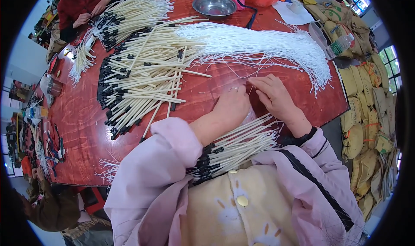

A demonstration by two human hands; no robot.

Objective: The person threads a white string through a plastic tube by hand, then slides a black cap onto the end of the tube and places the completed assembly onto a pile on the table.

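Handling a thin white strand (252, 89) beside a stick pile (140, 75)

- Stick pile: many pale, slender rods with black end pieces, heaped crosswise on the glossy red surface (322, 105).
- Strand: single, thread-thin; right of the stick pile, passing between left hand (233, 104) and right hand (276, 98).
- Strand bundle (259, 43): long, white, fanned at its far end; adjoins the stick pile's right side.
- Rod bundle (242, 146): pale rods, black ends at left, white strands at right; nearer the wearer than the stick pile.
- Left hand: right of the stick pile, back upward, fingers curled; tips hidden, grip cannot be told.
- Right hand: farther right of the stick pile, fingers reaching leftward, thumb lower; whether it pinches the strand cannot be told.
- Forearms: both angled inward from lilac sleeves (147, 177).
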